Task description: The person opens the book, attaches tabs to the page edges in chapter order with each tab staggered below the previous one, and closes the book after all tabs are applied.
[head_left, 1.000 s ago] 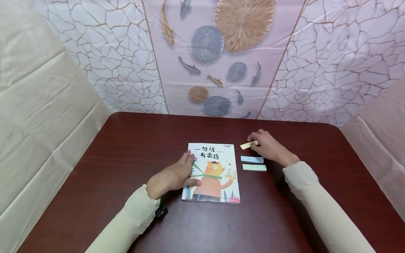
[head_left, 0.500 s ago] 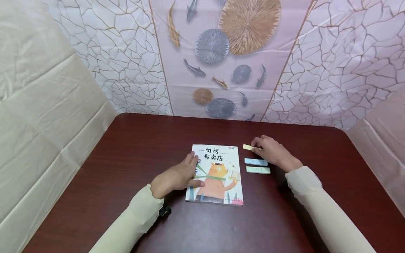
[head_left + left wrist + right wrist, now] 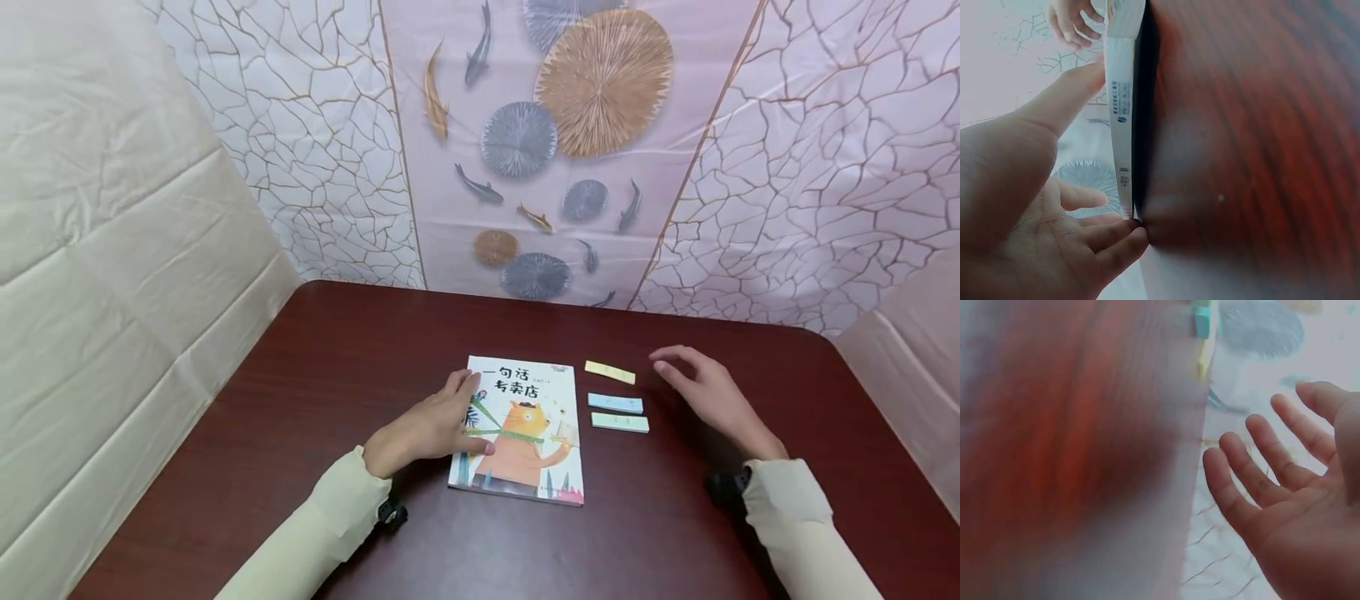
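Observation:
A white picture book (image 3: 517, 450) with an orange cat on its cover lies flat on the table. My left hand (image 3: 427, 429) rests at its left side, thumb on the cover and fingers by the spine. In the left wrist view the book's spine (image 3: 1121, 119) runs between thumb and fingers. Right of the book lie three paper strips: a yellow strip (image 3: 610, 372) at the back, a blue strip (image 3: 615, 403), and a pale green strip (image 3: 620, 422). My right hand (image 3: 708, 392) hovers just right of the yellow strip, fingers loosely bent and holding nothing.
The dark red-brown table (image 3: 360, 358) reaches back to a patterned cloth backdrop (image 3: 517, 200). Pale cloth walls (image 3: 150, 233) stand on both sides. Each wrist wears a small black device (image 3: 392, 512).
My right hand has let go of the yellow strip and drawn back to the right. The strip now lies flat, fully uncovered. My left hand stays on the book; the head view has shifted.

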`<state>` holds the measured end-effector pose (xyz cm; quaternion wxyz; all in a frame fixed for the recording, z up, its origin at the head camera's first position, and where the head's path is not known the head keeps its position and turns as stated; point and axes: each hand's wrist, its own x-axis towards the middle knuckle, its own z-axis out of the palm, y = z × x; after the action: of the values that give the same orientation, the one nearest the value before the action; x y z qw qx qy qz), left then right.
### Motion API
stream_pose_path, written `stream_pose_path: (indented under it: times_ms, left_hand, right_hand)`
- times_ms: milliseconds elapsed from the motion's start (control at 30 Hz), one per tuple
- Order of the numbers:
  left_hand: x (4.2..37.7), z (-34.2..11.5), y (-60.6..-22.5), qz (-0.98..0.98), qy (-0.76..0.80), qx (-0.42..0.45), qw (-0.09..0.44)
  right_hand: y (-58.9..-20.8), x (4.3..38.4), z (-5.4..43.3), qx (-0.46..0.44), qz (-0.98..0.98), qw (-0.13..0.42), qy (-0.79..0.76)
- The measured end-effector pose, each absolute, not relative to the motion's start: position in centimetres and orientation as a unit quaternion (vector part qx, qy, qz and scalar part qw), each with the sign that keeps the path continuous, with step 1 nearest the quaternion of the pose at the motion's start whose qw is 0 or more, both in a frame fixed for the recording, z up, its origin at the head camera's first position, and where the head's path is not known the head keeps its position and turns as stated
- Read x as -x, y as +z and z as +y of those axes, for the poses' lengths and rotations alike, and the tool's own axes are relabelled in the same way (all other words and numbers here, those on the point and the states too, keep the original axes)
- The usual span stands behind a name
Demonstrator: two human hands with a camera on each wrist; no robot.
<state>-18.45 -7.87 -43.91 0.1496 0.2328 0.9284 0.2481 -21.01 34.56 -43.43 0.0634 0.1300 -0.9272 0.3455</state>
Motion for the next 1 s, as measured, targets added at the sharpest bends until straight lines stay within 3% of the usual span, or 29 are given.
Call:
stream_pose_path:
  times_ms: [267,400,567,1000]
  left_hand:
    - [18.3,-8.3,-44.1,0.933,0.219,-0.242,0.148]
    - [18.3,-8.4,-44.2,0.934,0.215,-0.242,0.153]
    - [18.5,-8.3,-44.1,0.931,0.224,-0.245,0.154]
    - [18.4,-8.4,-43.7,0.931,0.216,-0.248,0.16]
  right_hand:
    - [-46.7,19.1,37.0,-0.108,-0.73,0.039,0.674]
    - [-47.5,18.0,37.9,-0.128,-0.629,0.049,0.765]
    - [-47.3,16.2,38.4,-0.139,-0.594,0.064,0.79]
    - [-47.2,10.5,37.6,-0.12,-0.603,0.011,0.789]
